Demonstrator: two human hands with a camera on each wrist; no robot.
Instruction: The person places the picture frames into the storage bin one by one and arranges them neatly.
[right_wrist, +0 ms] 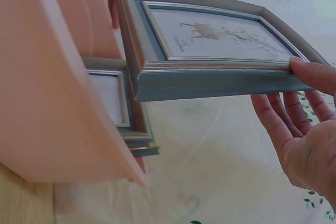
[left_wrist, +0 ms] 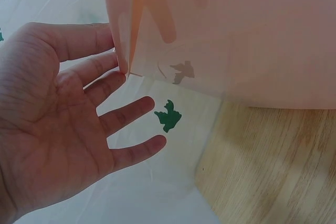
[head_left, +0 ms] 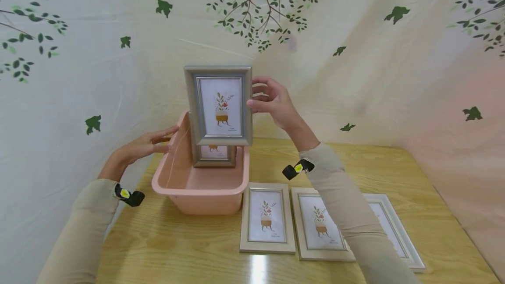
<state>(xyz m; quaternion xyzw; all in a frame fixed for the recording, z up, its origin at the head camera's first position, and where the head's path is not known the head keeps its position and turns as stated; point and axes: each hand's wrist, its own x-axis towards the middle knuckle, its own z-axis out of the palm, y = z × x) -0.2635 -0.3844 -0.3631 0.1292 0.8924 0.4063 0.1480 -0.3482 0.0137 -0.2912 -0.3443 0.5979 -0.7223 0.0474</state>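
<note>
My right hand (head_left: pixel 274 102) pinches the right edge of a silver-grey picture frame (head_left: pixel 247 117), thumb in front and fingers behind. The frame is held upright above a pink plastic tub (head_left: pixel 201 193) and shows a potted-plant print. Behind and below it, a second picture frame (head_left: pixel 215 163) stands in the tub, its upper part hidden in the head view. On the tub's left side, my left hand (head_left: pixel 144 146) holds the rim; in the left wrist view digits show dimly through the tub wall (left_wrist: pixel 236 51), the other fingers spread outside.
Three more picture frames lie in a row on the wooden table (head_left: pixel 173 249): one (head_left: pixel 268 248) beside the tub, a middle one (head_left: pixel 327 254), and one (head_left: pixel 414 260) partly under the right forearm. A leaf-printed curtain (head_left: pixel 307 78) hangs behind the table.
</note>
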